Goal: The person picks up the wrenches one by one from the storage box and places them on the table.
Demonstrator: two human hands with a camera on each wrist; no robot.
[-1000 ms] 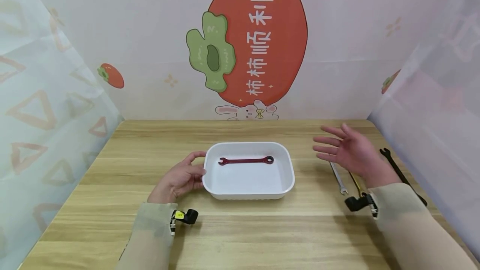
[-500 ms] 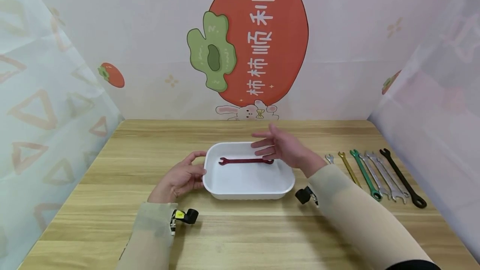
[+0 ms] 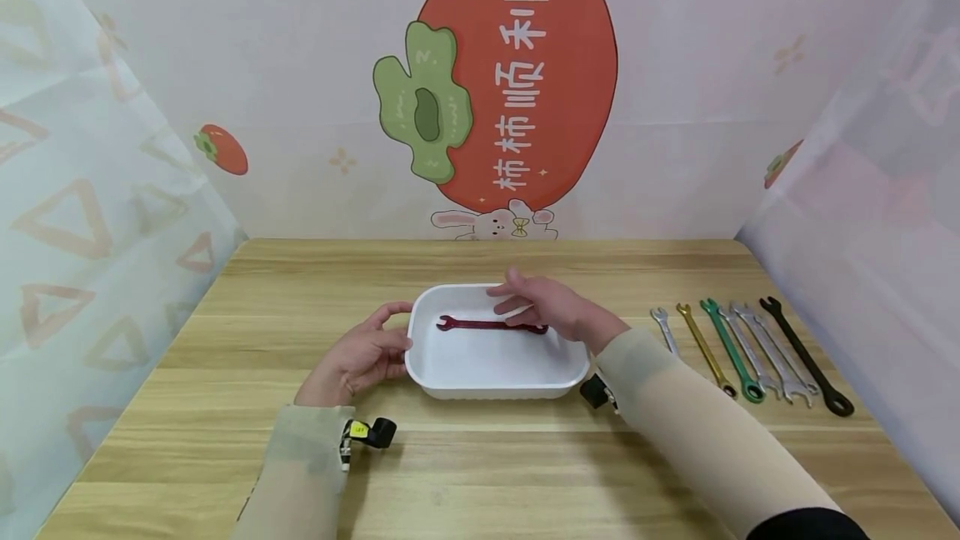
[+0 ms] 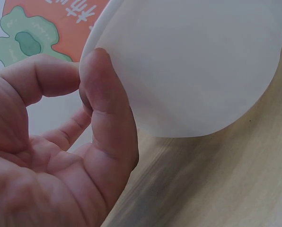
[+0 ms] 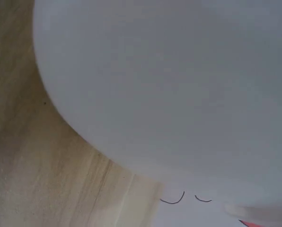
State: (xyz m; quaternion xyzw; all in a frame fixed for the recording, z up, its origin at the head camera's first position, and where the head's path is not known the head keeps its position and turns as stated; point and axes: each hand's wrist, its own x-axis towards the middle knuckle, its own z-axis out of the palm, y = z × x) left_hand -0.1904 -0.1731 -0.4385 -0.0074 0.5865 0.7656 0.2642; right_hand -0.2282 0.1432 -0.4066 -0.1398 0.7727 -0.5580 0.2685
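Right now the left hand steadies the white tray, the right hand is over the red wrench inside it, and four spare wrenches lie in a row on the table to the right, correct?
Not quite: the head view shows five wrenches in that row, not four. The rest stands: the left hand steadies the white tray, and the right hand is over the red wrench inside it.

A second ago the right hand (image 3: 542, 304) hung open above the wrenches (image 3: 738, 347) near the right edge of the surface, hiding most of them. Half a second ago it had crossed to the tray (image 3: 570, 357), fingers spread above the ring end of the red wrench (image 3: 480, 324). Now it has dropped lower into the tray, and its fingers curl down at that end of the red wrench; whether they touch it cannot be told. With the hand gone, the five wrenches lie in full view.
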